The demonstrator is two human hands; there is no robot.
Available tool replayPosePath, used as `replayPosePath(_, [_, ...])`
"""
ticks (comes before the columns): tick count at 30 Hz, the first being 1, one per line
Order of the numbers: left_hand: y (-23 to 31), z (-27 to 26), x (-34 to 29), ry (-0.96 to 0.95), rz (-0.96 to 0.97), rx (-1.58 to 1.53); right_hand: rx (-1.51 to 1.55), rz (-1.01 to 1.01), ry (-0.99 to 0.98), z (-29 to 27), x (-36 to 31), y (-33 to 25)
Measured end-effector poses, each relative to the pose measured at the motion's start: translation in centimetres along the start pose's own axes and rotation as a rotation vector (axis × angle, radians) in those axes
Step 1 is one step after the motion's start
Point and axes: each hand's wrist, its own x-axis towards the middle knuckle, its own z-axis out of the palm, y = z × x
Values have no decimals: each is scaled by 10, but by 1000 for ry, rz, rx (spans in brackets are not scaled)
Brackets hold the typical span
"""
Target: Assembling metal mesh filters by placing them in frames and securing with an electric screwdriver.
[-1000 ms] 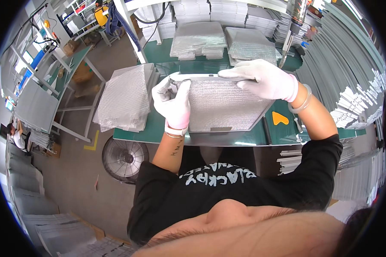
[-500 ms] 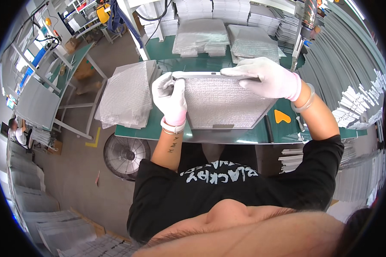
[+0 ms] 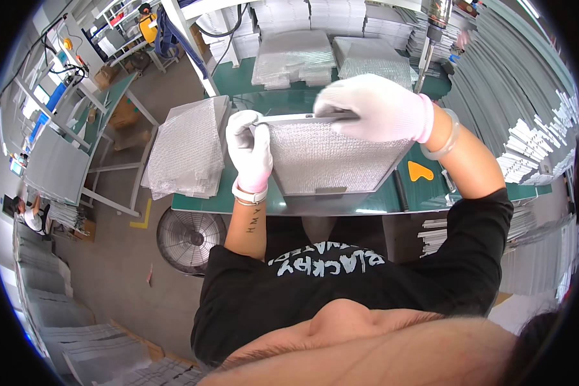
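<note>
A flat silver mesh panel (image 3: pixel 341 157) in a thin frame is tilted up over the green table, its near edge close to the table's front. My left hand (image 3: pixel 249 148), in a white glove, pinches the frame's far left corner. At the middle of the far edge is my right hand (image 3: pixel 374 108), gloved too, its fingers and thumb closed over the frame. That hand hides part of the far edge and the far right corner. A small dark tab shows on the near edge.
On the green table (image 3: pixel 238 204), an orange scraper (image 3: pixel 420 171) and a dark bar (image 3: pixel 400 191) lie right of the panel. Stacked mesh sheets (image 3: pixel 186 151) stand left, with more piles (image 3: pixel 294 58) behind. A floor fan (image 3: pixel 191 240) stands below left. A hanging tool (image 3: pixel 437 16) is at far right.
My right hand has slid left along the far edge, and its outstretched fingers have curled over the frame. My left hand keeps its pinch on the corner.
</note>
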Motion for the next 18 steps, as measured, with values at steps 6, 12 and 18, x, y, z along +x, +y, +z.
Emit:
replayPosePath(6, [0, 1, 2, -50, -53, 166, -261, -97, 408, -13, -14, -7])
replayPosePath(12, [28, -1, 50, -127, -60, 265, -209, 647, 777, 90, -160, 33])
replayPosePath(18, [70, 97, 89, -1110, 555, 472, -402, 1358, 50, 243, -256, 51])
